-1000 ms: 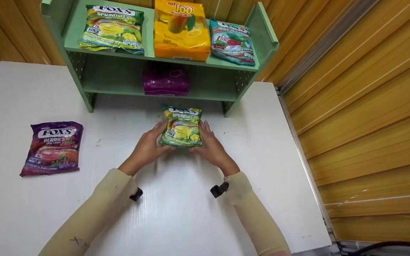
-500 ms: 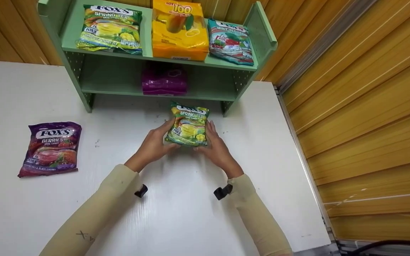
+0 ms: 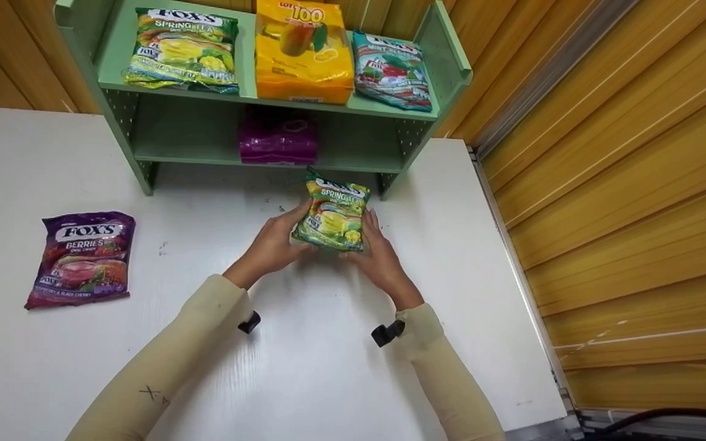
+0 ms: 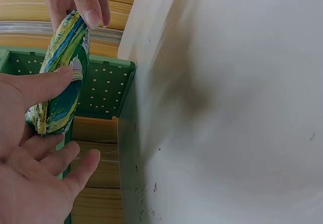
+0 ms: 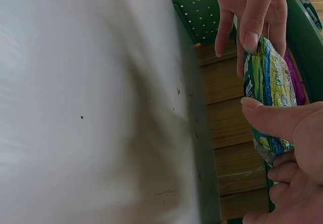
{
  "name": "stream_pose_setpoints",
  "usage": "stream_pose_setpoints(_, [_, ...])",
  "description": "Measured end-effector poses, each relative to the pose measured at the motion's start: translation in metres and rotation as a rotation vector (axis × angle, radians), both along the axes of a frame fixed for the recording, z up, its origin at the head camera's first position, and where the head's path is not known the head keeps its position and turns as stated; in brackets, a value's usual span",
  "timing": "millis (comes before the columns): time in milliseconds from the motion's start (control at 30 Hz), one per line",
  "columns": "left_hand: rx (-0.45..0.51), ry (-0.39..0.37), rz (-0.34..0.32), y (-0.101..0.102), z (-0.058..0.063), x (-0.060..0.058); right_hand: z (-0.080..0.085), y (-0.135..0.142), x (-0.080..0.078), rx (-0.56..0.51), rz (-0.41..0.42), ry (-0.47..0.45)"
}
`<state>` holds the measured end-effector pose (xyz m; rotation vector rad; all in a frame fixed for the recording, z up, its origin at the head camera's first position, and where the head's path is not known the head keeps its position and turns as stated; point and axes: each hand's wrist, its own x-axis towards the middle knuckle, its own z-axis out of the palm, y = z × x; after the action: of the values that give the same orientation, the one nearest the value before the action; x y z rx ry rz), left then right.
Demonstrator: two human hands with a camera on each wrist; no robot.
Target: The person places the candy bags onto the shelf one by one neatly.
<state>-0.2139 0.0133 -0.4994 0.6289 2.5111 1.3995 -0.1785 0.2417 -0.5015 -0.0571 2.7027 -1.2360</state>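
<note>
Between both hands is a green and yellow Spring Tea candy bag (image 3: 333,214), its printed front facing up in the head view. My left hand (image 3: 275,240) grips its left side, thumb along the lower edge. At the other side my right hand (image 3: 382,254) holds it, fingers up the side and thumb at the bottom. The left wrist view shows the candy bag (image 4: 63,77) edge-on, raised off the white table. In the right wrist view, thumbs from both hands press on the bag's (image 5: 272,82) lower end. Some fingers are hidden behind it.
A green two-tier shelf (image 3: 206,135) stands behind the hands. On top are another Spring Tea bag (image 3: 184,52), a yellow Lot 100 bag (image 3: 304,55) and a mint candy bag (image 3: 393,70); a purple pack (image 3: 278,141) sits below. A Berries candy bag (image 3: 83,260) lies on the left.
Both hands have carried the Spring Tea candy bag to the right and slightly toward the shelf. The bag has turned a little clockwise. The other bags stay in place on the shelf and table.
</note>
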Motion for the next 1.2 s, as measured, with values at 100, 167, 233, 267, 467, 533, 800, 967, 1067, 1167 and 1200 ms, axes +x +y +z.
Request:
stream_pose_setpoints(100, [-0.005, 0.006, -0.013, 0.003, 0.001, -0.002, 0.001, 0.002, 0.000, -0.006, -0.013, -0.003])
stream_pose_setpoints(167, [-0.011, 0.008, -0.019, 0.005, 0.002, -0.004, 0.001, 0.003, 0.000, -0.009, -0.021, -0.001])
stream_pose_setpoints(233, [-0.020, 0.011, -0.023, 0.008, 0.002, -0.006, 0.002, 0.005, -0.001, -0.013, -0.030, 0.004])
stream_pose_setpoints(267, [-0.025, 0.015, -0.024, 0.009, 0.003, -0.007, 0.002, 0.006, -0.002, -0.013, -0.034, 0.008])
stream_pose_setpoints(467, [-0.019, 0.006, -0.020, 0.015, 0.006, -0.013, 0.004, 0.011, -0.007, -0.014, -0.046, 0.006])
stream_pose_setpoints(533, [-0.006, -0.006, -0.017, 0.018, 0.007, -0.015, 0.005, 0.014, -0.010, -0.009, -0.040, 0.004])
stream_pose_setpoints(800, [0.008, -0.026, 0.025, 0.029, 0.011, -0.022, 0.018, 0.030, -0.023, 0.012, 0.046, 0.042])
stream_pose_setpoints(967, [0.028, -0.042, 0.041, 0.035, 0.013, -0.027, 0.024, 0.036, -0.034, 0.000, 0.055, 0.004])
stream_pose_setpoints(1067, [0.039, -0.046, 0.050, 0.037, 0.013, -0.030, 0.026, 0.038, -0.039, -0.009, 0.057, -0.017])
stream_pose_setpoints(1167, [0.052, -0.054, 0.064, 0.040, 0.011, -0.032, 0.027, 0.040, -0.044, -0.012, 0.053, -0.028])
stream_pose_setpoints(1200, [0.055, -0.059, 0.069, 0.041, 0.011, -0.032, 0.027, 0.041, -0.046, -0.012, 0.054, -0.031])
